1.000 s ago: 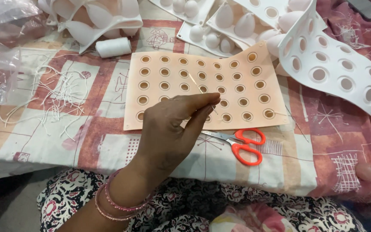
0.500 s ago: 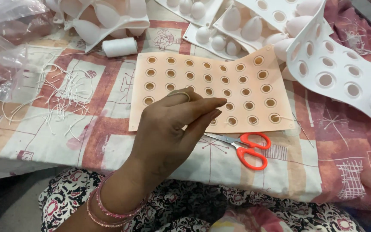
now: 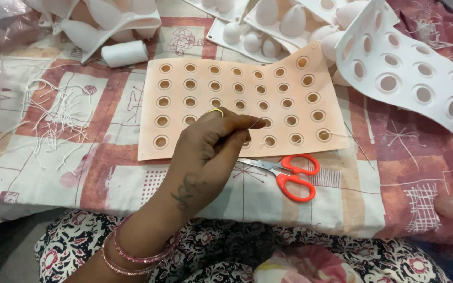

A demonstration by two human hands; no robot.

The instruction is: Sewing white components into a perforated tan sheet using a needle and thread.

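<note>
Peach-coloured and rubbery, a soft mould sheet (image 3: 200, 149) lies flat on the patterned cloth (image 3: 420, 157), its rows of small round ringed holes facing up. The left hand (image 3: 211, 147) hovers over the sheet's lower middle, fingers drawn tightly together in a pinch around a thin pale strand (image 3: 257, 122), whose tip pokes out to the right just above the second row from the near edge. Whether that strand is stiff like a needle or limp thread is too fine to tell. A gold ring (image 3: 216, 111) sits on the top finger, and pink bangles (image 3: 137, 254) circle the wrist. The right hand does not show. Short white tails already stick out of a couple of holes in the nearest row, so the work in hand looks like feeding strands into the holes one at a time, with most holes not yet filled. The next move, as I judge it, calls for a steady aim: the tip has to meet the small centre of a hole, and the soft sheet may need holding flat. Red-handled scissors (image 3: 292, 175) lie shut just below the sheet's near edge, close to the fingers. A white spool (image 3: 125, 53) rests beyond the far left corner, loose white cuttings (image 3: 53, 120) are strewn to the left, and a white holed mould sheet (image 3: 410, 57) curls up at the right, beside egg-shaped white moulds (image 3: 268, 26).
</note>
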